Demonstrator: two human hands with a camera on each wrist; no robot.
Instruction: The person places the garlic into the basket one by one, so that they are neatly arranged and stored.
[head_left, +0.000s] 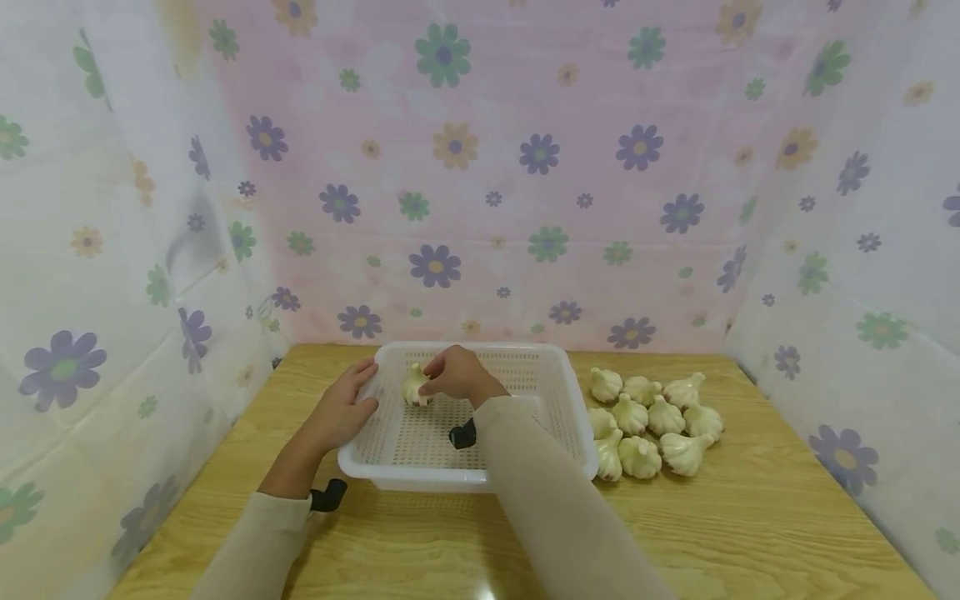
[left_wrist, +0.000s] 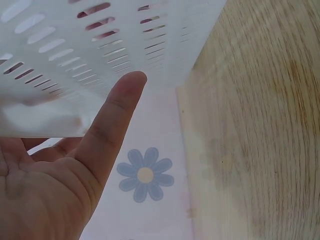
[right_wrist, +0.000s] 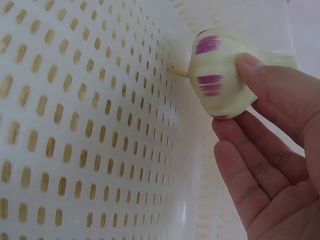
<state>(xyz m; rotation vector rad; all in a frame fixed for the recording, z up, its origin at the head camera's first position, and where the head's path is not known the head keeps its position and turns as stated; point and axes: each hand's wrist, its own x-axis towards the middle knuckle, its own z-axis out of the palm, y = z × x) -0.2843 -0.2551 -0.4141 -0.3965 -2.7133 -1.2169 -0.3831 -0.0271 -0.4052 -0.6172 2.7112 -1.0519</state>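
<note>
A white plastic basket (head_left: 450,477) with slotted walls and floor stands on the table. Inside its left part, my right hand (head_left: 456,372) pinches a garlic bulb (head_left: 415,387) between thumb and fingers. The right wrist view shows that bulb (right_wrist: 220,75) pale with purple streaks, its root end toward the slotted floor and its stem partly behind the thumb. At the basket's left rim rests my left hand (head_left: 347,408), its fingers fairly straight. In the left wrist view, one straight finger (left_wrist: 112,115) lies along the slotted wall, while the other fingers are partly hidden by the rim.
Several garlic bulbs (head_left: 648,417) lie grouped on the wooden table (head_left: 750,517), right of the basket. Flower-patterned cloth (head_left: 495,208) hangs behind and on both sides. A black device (head_left: 463,434) is on the right wrist, another (head_left: 328,497) on the left.
</note>
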